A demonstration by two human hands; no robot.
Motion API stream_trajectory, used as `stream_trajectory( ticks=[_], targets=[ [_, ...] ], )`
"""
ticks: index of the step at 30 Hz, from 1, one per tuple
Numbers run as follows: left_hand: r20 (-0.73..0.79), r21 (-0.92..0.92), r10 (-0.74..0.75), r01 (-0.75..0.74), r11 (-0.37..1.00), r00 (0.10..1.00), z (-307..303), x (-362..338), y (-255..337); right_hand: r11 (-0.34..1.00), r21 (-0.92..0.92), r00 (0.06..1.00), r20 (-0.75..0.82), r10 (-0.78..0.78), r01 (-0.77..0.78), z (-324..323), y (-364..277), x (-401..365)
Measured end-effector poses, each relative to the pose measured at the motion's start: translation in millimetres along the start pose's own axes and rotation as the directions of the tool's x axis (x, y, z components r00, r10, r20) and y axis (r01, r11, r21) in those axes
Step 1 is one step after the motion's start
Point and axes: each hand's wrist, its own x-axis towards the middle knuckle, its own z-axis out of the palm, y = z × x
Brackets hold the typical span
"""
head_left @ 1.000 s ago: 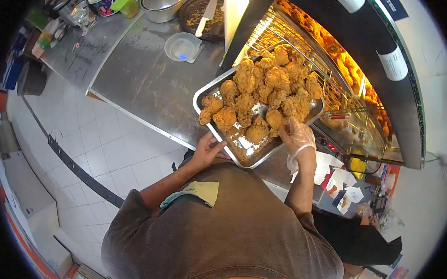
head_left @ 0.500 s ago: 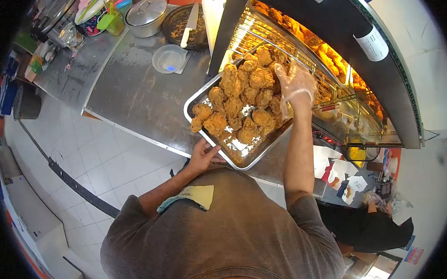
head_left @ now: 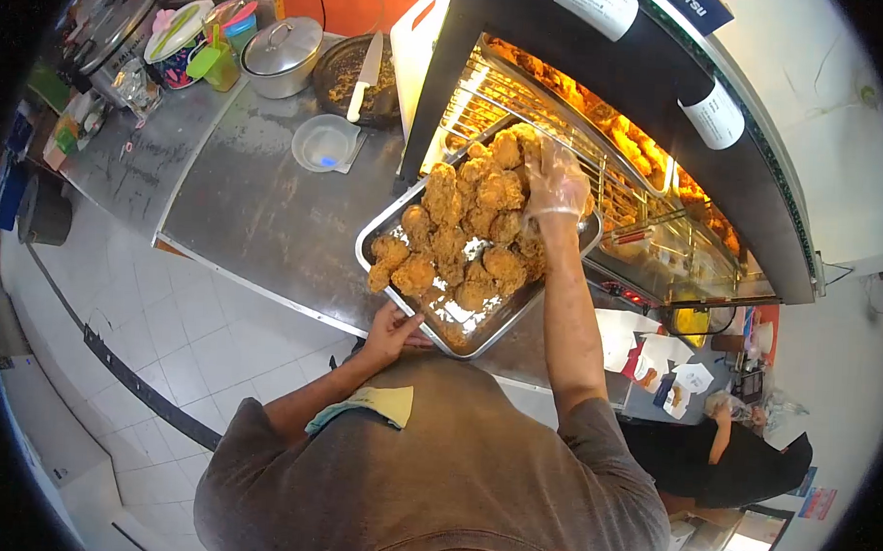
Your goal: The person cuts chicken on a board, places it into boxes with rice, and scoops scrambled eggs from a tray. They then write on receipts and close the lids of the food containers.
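Observation:
A metal tray [head_left: 499,329] heaped with fried chicken pieces [head_left: 450,244] is tilted in front of the lit display warmer [head_left: 616,116], its far side at the warmer's opening. My left hand [head_left: 392,334] grips the tray's near left edge, fingers wrapped round the rim. My right hand [head_left: 556,185], in a clear plastic glove, lies over the chicken at the tray's far right; its fingers are blurred, and whether they hold a piece is hidden. Wire racks [head_left: 484,100] and more chicken show inside the warmer.
On the metal counter [head_left: 239,183] are a plastic bowl [head_left: 321,144], a knife [head_left: 367,75] across a dark pan, a lidded pot [head_left: 282,57] and green scoops. Cartons [head_left: 628,345] lie at right, near a person in black [head_left: 719,463] with gloved hands.
My right hand has moved left and a little farther in over the chicken. The tray sits slightly lower and more to the left in view. The co-worker's arm shows more.

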Motion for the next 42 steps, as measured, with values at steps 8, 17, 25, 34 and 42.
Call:
stream_trajectory(
  ticks=[8,17,25,34,42],
  targets=[
    [-0.034,0.04,-0.01,0.011,0.999,0.999,4,-2,8,0.726,0.687,0.883,-0.317,0.345,-0.037,-28,3,-27],
    [-0.019,0.072,0.022,-0.021,0.997,1.0,10,-6,9,-0.67,0.645,0.705,0.663,0.251,-0.368,-111,34,-106],
    [-0.063,0.112,0.086,-0.078,0.991,0.994,31,-11,15,0.475,0.497,0.612,0.151,0.777,-0.726,-165,194,-292],
    [-0.057,0.087,0.205,-0.2,0.976,0.977,56,-17,19,0.704,-0.219,0.733,-0.096,0.673,-0.675,-91,268,-381],
    [-0.101,0.003,0.277,-0.278,0.961,0.956,108,11,13,0.673,0.186,0.614,-0.292,0.734,-0.716,-71,171,-368]
  ],
)
